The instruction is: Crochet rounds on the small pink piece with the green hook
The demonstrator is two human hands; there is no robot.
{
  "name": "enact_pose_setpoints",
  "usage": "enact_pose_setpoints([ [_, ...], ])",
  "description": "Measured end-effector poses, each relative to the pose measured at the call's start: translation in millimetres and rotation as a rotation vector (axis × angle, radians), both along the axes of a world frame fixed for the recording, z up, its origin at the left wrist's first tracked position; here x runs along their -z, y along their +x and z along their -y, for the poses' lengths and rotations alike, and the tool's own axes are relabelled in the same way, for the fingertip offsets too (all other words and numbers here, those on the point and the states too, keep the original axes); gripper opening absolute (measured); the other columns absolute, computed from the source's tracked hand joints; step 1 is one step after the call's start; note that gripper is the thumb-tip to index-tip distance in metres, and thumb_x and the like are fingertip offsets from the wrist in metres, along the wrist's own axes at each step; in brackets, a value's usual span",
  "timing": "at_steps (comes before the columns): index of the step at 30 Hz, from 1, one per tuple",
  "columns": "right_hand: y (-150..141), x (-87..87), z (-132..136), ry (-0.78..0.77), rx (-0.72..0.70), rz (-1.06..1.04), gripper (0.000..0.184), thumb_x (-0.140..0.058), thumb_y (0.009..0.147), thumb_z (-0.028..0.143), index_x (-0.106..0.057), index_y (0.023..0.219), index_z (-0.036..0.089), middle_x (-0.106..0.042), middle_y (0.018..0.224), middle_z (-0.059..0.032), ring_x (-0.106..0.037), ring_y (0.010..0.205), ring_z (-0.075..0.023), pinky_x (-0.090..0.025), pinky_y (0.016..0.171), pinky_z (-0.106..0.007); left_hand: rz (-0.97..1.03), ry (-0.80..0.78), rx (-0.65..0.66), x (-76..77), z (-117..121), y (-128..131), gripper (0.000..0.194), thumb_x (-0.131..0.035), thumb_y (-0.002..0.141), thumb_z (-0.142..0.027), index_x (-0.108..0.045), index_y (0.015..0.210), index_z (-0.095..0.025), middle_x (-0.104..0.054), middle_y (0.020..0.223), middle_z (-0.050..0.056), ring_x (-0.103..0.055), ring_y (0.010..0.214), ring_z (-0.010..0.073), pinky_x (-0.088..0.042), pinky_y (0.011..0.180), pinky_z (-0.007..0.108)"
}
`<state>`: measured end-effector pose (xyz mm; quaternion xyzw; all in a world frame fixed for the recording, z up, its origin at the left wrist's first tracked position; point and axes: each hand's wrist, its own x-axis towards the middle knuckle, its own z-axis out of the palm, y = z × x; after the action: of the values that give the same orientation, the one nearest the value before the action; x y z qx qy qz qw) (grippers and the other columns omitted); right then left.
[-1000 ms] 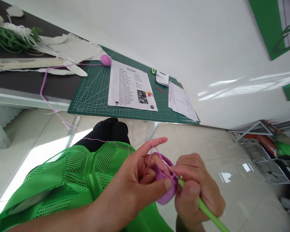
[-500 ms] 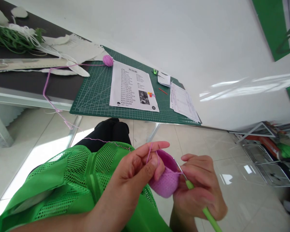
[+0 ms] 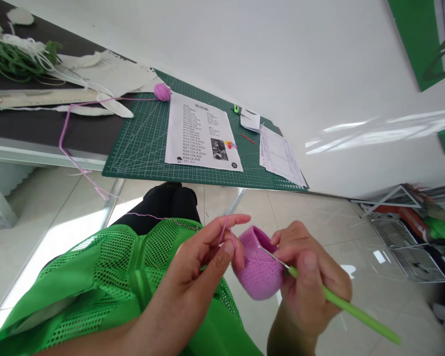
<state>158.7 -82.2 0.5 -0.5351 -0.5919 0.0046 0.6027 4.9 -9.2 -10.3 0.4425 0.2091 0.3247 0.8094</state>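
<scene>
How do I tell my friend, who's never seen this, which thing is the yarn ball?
Find the big green mat. On it lies a white printed sheet with a dark photo; go to that sheet's far left corner. The ball sits right there, small, round and pink with a strand trailing left, while the sheet beside it is flat and white.

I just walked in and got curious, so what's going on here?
A person is crocheting. The right hand holds a green hook, its metal tip at the pink piece; whether it is in a stitch is too small to tell. The left hand has pink yarn looped over its index finger, with fingers at the piece's side. The ball rests on the mat by a printed sheet.
</scene>
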Motion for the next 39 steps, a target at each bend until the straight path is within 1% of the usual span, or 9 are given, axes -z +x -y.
enact_pose_setpoints([
  [2,-2,-1.1,2,-0.063,-0.029,-0.047,0.032,-0.051,0.106,0.017,-0.067,0.079,0.016,-0.059,0.066,0.001,-0.056,0.066,-0.013,-0.046,0.06,-0.033,0.0,0.026,0.008,1.7,0,-1,0.031,-0.06,0.108,-0.036,-0.068,0.138,-0.037,-0.069,0.094,-0.001,-0.059,0.082,0.0141,-0.05,0.073,0.023],
  [5,-5,-1.0,3,-0.108,-0.03,-0.058,0.031,-0.052,0.105,0.016,-0.066,0.077,0.018,-0.058,0.065,0.0016,-0.057,0.067,-0.0136,-0.045,0.061,-0.033,-0.037,0.14,0.028,3.0,2,-4,0.052,-0.065,0.106,-0.035,-0.051,0.15,-0.058,-0.068,0.125,-0.003,-0.047,0.066,0.0077,-0.044,0.061,0.019],
  [8,-8,-1.5,4,-0.168,-0.012,-0.058,0.03,-0.052,0.105,0.017,-0.065,0.078,0.019,-0.058,0.066,0.0016,-0.056,0.066,-0.0134,-0.041,0.056,-0.031,-0.081,0.156,0.038,3.4,2,-5,0.068,-0.069,0.104,-0.034,-0.037,0.154,-0.068,-0.07,0.126,-0.003,-0.036,0.06,0.0067,-0.041,0.058,0.02],
  [12,-10,-4.0,4,-0.209,0.018,-0.027,0.029,-0.052,0.104,0.015,-0.065,0.079,0.019,-0.058,0.066,0.0021,-0.054,0.064,-0.0123,-0.04,0.056,-0.031,0.009,0.102,0.055,2.0,0,-2,0.083,-0.073,0.1,-0.024,-0.03,0.16,-0.062,-0.074,0.101,-0.003,-0.029,0.055,0.0066,-0.031,0.049,0.017],
  [17,-12,-6.2,4,-0.187,0.019,0.034,0.027,-0.054,0.102,0.011,-0.065,0.078,0.018,-0.057,0.066,0.0023,-0.054,0.065,-0.012,-0.037,0.055,-0.031,0.051,-0.08,0.078,-2.4,-3,2,0.089,-0.081,0.091,-0.012,-0.04,0.159,-0.054,-0.067,0.086,-0.006,-0.03,0.055,0.0057,-0.029,0.05,0.016],
  [22,-11,-6.2,6,-0.185,-0.02,0.038,0.027,-0.052,0.102,0.01,-0.066,0.08,0.018,-0.056,0.066,0.0016,-0.052,0.066,-0.013,-0.037,0.058,-0.032,0.11,-0.218,0.211,2.2,-4,0,0.095,-0.083,0.091,-0.02,-0.03,0.164,-0.051,-0.067,0.088,-0.004,-0.032,0.059,0.0076,-0.029,0.055,0.021],
  [28,-11,-7.2,7,-0.178,-0.034,0.025,0.027,-0.052,0.101,0.012,-0.066,0.079,0.017,-0.056,0.065,0.0014,-0.052,0.064,-0.0134,-0.037,0.058,-0.032,0.192,-0.254,0.314,6.3,-11,0,0.088,-0.081,0.093,-0.019,-0.036,0.161,-0.051,-0.065,0.089,-0.005,-0.03,0.058,0.0069,-0.023,0.055,0.024],
  [32,-9,-9.1,8,-0.196,-0.044,0.01,0.023,-0.054,0.101,0.014,-0.067,0.082,0.017,-0.058,0.067,0.0008,-0.054,0.067,-0.0139,-0.039,0.059,-0.032,0.2,-0.308,0.34,3.4,-14,0,0.091,-0.084,0.09,-0.017,-0.036,0.162,-0.047,-0.066,0.089,-0.004,-0.029,0.057,0.0063,-0.024,0.056,0.024],
  [39,-6,-16.6,9,-0.238,-0.097,0.04,0.019,-0.057,0.101,0.017,-0.072,0.089,0.018,-0.065,0.072,0.0001,-0.06,0.068,-0.0136,-0.045,0.058,-0.03,0.097,-0.355,0.352,-1.9,-15,-3,0.103,-0.092,0.082,-0.023,-0.033,0.164,-0.041,-0.07,0.089,-0.002,-0.029,0.057,0.006,-0.024,0.059,0.026],
])
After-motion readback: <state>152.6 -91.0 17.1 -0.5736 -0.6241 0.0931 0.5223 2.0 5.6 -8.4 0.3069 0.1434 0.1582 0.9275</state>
